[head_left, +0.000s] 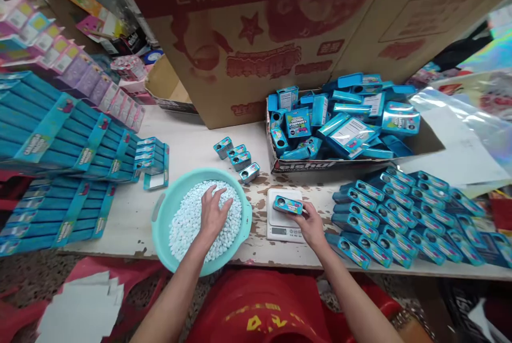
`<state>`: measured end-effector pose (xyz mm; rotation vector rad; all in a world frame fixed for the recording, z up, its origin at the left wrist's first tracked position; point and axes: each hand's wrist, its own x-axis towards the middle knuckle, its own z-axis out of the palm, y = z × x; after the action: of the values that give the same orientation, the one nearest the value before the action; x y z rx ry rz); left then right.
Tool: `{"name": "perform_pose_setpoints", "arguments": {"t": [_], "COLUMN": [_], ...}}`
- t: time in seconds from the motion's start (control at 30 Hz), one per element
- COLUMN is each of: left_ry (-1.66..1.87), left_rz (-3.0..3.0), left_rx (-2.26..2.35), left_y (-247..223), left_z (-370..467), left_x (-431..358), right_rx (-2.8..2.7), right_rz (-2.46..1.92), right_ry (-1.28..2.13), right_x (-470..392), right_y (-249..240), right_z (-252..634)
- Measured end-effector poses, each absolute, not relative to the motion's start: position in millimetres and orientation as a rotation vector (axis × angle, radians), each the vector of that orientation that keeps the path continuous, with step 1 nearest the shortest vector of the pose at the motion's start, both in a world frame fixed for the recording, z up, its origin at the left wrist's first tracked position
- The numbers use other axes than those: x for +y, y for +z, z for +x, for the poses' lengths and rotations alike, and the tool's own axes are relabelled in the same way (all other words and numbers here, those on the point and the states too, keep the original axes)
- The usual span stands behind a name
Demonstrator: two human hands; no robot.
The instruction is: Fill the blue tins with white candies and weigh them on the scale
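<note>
A turquoise basin (158, 236) holds a heap of small white candies (182, 225). My left hand (215, 209) rests on the candies with its fingers spread. To the right, a small white kitchen scale (279, 231) stands on the table. My right hand (311, 223) grips a blue candy tin (288, 205) by its right end, above or on the scale's plate; I cannot tell whether it touches. The tin's top has a dark round hole. Behind the basin stand several more blue tins (240, 160).
An open carton (276, 164) full of jumbled blue tins stands behind the scale, before a large cardboard box (256, 39). Rows of upright blue tins (396, 215) fill the right. Stacked blue display packs (72, 129) stand at left. A red stool (256, 305) is below the table edge.
</note>
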<state>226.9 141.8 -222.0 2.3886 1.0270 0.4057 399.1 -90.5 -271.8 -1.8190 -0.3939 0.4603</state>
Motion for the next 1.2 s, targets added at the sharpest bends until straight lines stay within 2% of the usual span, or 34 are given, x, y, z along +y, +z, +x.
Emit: {"name": "perform_pose_setpoints", "arguments": {"t": [0.13,0.27,0.43,0.57,0.73,0.97,1.2], "left_ry": [0.425,0.432,0.447,0.421,0.421,0.378,-0.206], "left_rz": [2.424,2.438,2.425,2.404,2.422,2.378,2.540], "left_rx": [0.945,0.884,0.786,0.688,0.561,0.421,0.192], "left_y": [-218,-215,-216,-216,-211,-201,-216], "left_z": [241,251,267,286,309,333,349], "left_x": [132,126,119,109,100,81,46], "right_rx": [-0.382,-0.430,-0.550,-0.565,-0.596,-0.640,-0.864], "right_rz": [-1.839,-1.946,-2.231,-2.528,-2.763,-2.832,-2.702], "right_ry": [0.454,0.342,-0.090,-0.456,-0.430,-0.416,-0.431], "right_x": [-95,-118,-174,-213,-228,-227,-217], "right_y": [-273,-253,-231,-235,-247,-250,-245], "right_z": [395,373,346,346,358,365,361]}}
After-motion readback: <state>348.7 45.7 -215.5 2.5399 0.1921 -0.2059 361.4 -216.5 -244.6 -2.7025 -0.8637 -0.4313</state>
